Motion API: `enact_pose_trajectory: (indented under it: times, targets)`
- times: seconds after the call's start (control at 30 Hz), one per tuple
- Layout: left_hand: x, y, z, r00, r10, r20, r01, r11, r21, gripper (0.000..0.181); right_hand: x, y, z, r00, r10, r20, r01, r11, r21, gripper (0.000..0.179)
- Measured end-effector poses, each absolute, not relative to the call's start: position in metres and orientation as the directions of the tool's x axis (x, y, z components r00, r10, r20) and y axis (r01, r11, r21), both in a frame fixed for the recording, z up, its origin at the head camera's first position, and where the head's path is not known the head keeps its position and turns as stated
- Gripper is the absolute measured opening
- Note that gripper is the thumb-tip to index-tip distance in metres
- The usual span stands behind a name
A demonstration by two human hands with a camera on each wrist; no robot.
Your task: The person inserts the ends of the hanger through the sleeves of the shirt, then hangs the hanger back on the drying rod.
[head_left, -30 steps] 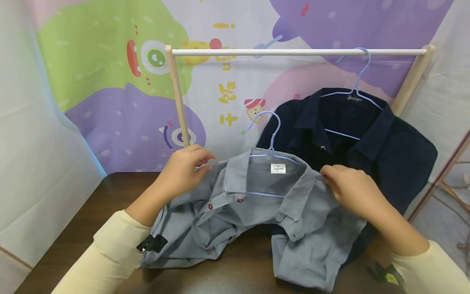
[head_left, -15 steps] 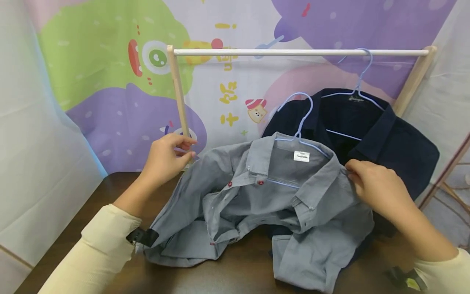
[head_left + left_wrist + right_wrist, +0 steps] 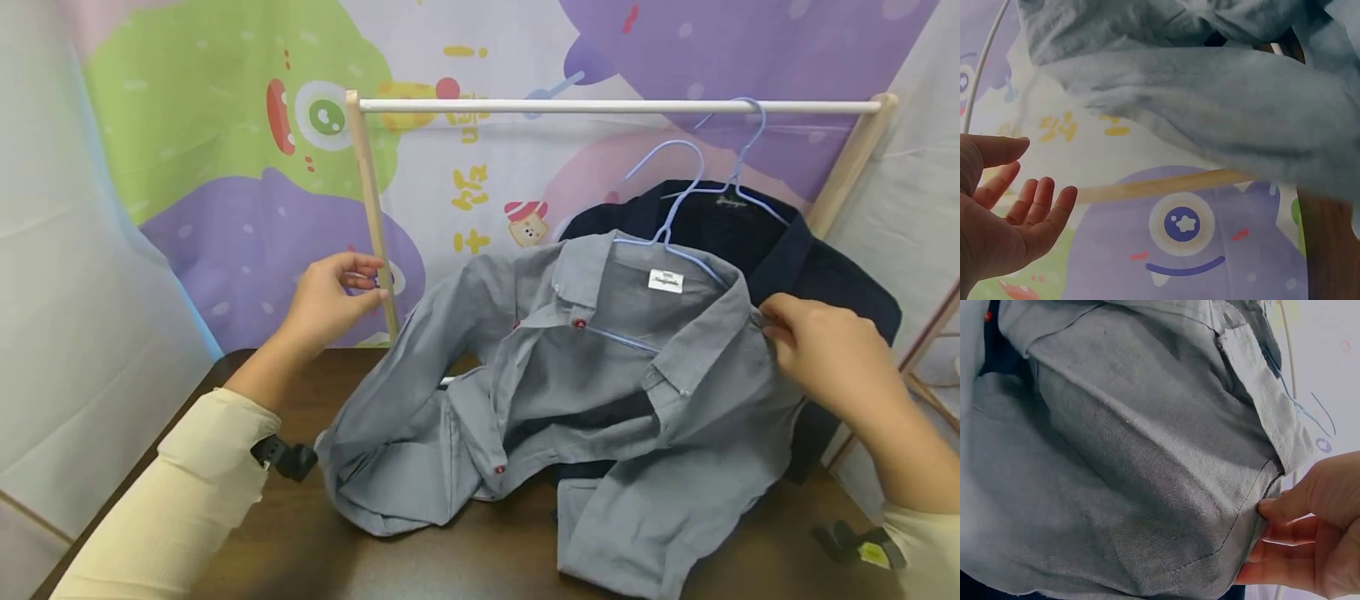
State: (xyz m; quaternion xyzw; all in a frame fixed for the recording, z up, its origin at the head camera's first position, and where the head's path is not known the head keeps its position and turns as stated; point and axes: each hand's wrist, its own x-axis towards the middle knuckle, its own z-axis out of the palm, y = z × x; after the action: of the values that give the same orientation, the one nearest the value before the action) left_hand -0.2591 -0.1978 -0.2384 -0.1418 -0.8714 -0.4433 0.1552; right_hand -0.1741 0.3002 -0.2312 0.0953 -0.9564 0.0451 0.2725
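Observation:
A grey shirt (image 3: 600, 392) with red buttons is on a light blue wire hanger (image 3: 670, 217), whose hook rises free of the rail. My right hand (image 3: 840, 354) pinches the shirt's shoulder beside the collar; the right wrist view shows thumb and fingers on the cloth (image 3: 1166, 469). My left hand (image 3: 330, 296) is off the shirt, in front of the rack's left post, its fingers loosely bent around nothing. In the left wrist view that hand (image 3: 1016, 212) is apart from the hanging sleeve (image 3: 1210, 112). The shirt's lower part rests on the table.
A rack with a white rail (image 3: 600, 107) and wooden posts (image 3: 371, 200) stands at the back. From its right side a navy shirt (image 3: 840, 258) hangs on another blue hanger (image 3: 750, 150), partly behind the grey one. The dark brown table (image 3: 285, 533) lies below; a cartoon-printed cloth hangs behind.
The grey shirt and its hanger have risen and moved right with my right hand, the hook nearing the rail. My left hand has drawn away leftward and up from the shirt.

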Motion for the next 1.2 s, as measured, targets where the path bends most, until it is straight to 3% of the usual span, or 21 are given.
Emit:
enact_pose_trajectory:
  times: [0.57,0.77,1.0,1.2]
  targets:
    - [-0.288,-0.193,-0.214,-0.94,-0.031,0.341,0.281,0.502,0.818,0.056,-0.191,0.32,-0.194,-0.869,-0.055,0.491,-0.096,0.994,-0.06,0.016]
    - [-0.301,-0.19,-0.212,-0.945,-0.117,0.305,0.23,0.423,0.877,0.06,-0.195,0.322,-0.183,-0.872,-0.022,0.489,-0.056,0.997,-0.054,0.018]
    - [-0.313,-0.195,-0.208,-0.967,0.003,0.256,0.24,0.354,0.904,0.082,-0.199,0.32,-0.171,-0.873,0.026,0.487,0.006,0.999,-0.043,0.015]
    - [-0.322,-0.192,-0.206,-0.96,0.052,0.276,0.271,0.419,0.867,0.071,-0.207,0.313,-0.161,-0.876,0.042,0.481,0.028,0.999,-0.036,0.016]
